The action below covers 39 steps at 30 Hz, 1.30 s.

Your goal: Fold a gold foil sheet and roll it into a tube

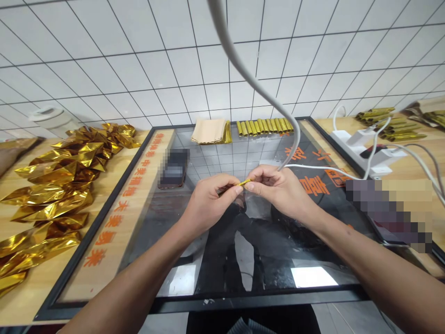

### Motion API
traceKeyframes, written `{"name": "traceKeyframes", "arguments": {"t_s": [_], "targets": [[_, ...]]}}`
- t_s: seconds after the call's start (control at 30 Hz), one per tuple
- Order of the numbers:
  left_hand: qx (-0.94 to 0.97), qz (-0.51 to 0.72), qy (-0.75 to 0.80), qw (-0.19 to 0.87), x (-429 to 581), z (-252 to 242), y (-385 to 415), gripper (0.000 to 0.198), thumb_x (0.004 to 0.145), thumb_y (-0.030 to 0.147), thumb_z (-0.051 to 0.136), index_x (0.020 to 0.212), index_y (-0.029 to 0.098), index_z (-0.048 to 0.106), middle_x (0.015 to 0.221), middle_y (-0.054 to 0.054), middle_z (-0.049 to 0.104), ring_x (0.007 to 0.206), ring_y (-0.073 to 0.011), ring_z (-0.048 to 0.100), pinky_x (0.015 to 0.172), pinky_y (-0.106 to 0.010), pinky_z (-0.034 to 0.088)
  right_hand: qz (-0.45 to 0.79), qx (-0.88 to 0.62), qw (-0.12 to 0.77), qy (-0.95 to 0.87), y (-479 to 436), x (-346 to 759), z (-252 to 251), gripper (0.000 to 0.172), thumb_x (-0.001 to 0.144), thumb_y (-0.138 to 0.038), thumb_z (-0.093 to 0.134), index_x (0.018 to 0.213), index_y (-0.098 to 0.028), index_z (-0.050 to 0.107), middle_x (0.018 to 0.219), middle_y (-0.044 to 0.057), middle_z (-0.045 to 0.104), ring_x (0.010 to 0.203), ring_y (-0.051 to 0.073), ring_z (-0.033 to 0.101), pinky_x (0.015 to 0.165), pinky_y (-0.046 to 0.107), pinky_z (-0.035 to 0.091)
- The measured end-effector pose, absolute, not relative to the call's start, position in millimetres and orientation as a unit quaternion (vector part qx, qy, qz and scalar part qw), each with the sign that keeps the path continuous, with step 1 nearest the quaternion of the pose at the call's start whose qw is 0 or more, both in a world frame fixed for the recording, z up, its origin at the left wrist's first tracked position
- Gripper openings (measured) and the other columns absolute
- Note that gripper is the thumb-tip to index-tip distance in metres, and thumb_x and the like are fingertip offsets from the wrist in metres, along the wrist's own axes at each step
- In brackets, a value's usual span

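Note:
Between my two hands is a narrow rolled strip of gold foil paper [245,182], held over the middle of the glass-topped board. My left hand [216,195] pinches one end of it with thumb and fingertips. At the other end, my right hand [269,185] has its thumb and curled fingers closed on the paper. Most of the roll is hidden by my fingers. Beyond my hands lies a stack of paper sheets [208,131], tan on top with gold edges. Beside that stack, a row of rolled gold paper tubes [264,126] lines the far edge.
Folded gold foil pieces [59,185] are heaped at the left. A phone [174,168] lies on the board [104,273]. A power strip [358,153] with cables, a blurred-out device [385,213] and more gold rolls [399,125] are at the right. A thick pale cable [257,83] hangs in front.

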<state>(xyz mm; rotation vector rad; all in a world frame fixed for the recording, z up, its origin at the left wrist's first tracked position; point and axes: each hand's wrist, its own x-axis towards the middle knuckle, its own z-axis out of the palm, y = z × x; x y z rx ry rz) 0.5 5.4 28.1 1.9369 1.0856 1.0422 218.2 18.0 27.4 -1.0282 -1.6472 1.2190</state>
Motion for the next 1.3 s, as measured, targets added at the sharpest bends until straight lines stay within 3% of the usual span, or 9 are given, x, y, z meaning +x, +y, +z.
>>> {"name": "traceKeyframes", "arguments": {"t_s": [0.2, 0.37, 0.53, 0.97, 1.13, 1.3], "targets": [[0.708, 0.429, 0.378, 0.414, 1.9, 21.2, 7.7, 0.021, 0.098, 0.028, 0.068, 0.081, 0.019, 0.075, 0.076, -0.001, 0.077, 0.071, -0.0145, 0.071, 0.071, -0.024, 0.055, 0.469, -0.412, 0.405, -0.668, 14.8, 217.6, 25.6, 0.027, 0.093, -0.047, 0.078, 0.085, -0.022, 0.072, 0.079, 0.002, 0.068, 0.075, 0.018, 0.061, 0.063, 0.03, 0.048], [0.699, 0.454, 0.396, 0.386, 5.5, 17.4, 6.0, 0.016, 0.098, 0.025, 0.068, 0.084, 0.02, 0.074, 0.075, 0.001, 0.075, 0.069, -0.0134, 0.069, 0.067, -0.023, 0.053, 0.512, -0.392, 0.412, -0.643, 15.3, 212.8, 24.1, 0.023, 0.096, -0.045, 0.075, 0.094, -0.023, 0.071, 0.085, 0.002, 0.069, 0.079, 0.019, 0.064, 0.067, 0.032, 0.049], [0.72, 0.422, 0.4, 0.38, 7.7, 19.1, 4.2, 0.019, 0.099, 0.026, 0.067, 0.084, 0.019, 0.074, 0.075, 0.001, 0.074, 0.069, -0.0131, 0.066, 0.068, -0.024, 0.051, 0.514, -0.387, 0.417, -0.642, 16.1, 215.0, 24.5, 0.026, 0.095, -0.046, 0.076, 0.085, -0.022, 0.07, 0.083, 0.003, 0.068, 0.081, 0.02, 0.064, 0.068, 0.033, 0.049], [0.618, 0.505, 0.406, 0.445, 13.8, 2.3, 8.8, 0.018, 0.096, 0.035, 0.075, 0.086, 0.02, 0.076, 0.079, 0.0, 0.072, 0.074, -0.0148, 0.066, 0.072, -0.028, 0.054, 0.508, -0.379, 0.467, -0.617, 17.8, 207.6, 19.4, 0.027, 0.091, -0.046, 0.081, 0.088, -0.023, 0.069, 0.077, -0.001, 0.064, 0.072, 0.016, 0.058, 0.066, 0.03, 0.048], [0.69, 0.491, 0.401, 0.349, 10.1, 8.7, 8.8, 0.007, 0.095, 0.025, 0.073, 0.091, 0.021, 0.077, 0.093, -0.002, 0.073, 0.087, -0.016, 0.066, 0.083, -0.03, 0.052, 0.438, -0.376, 0.453, -0.679, 19.8, 214.4, 17.8, 0.02, 0.097, -0.04, 0.075, 0.09, -0.023, 0.07, 0.082, 0.0, 0.065, 0.079, 0.018, 0.061, 0.072, 0.033, 0.05], [0.704, 0.472, 0.398, 0.352, 6.3, 16.7, 7.0, 0.008, 0.096, 0.024, 0.072, 0.089, 0.021, 0.075, 0.088, -0.001, 0.071, 0.083, -0.015, 0.065, 0.078, -0.028, 0.05, 0.328, -0.362, 0.409, -0.771, 20.8, 220.0, 16.7, 0.012, 0.102, -0.027, 0.067, 0.091, -0.023, 0.07, 0.087, 0.001, 0.066, 0.085, 0.019, 0.063, 0.078, 0.034, 0.048]]}}
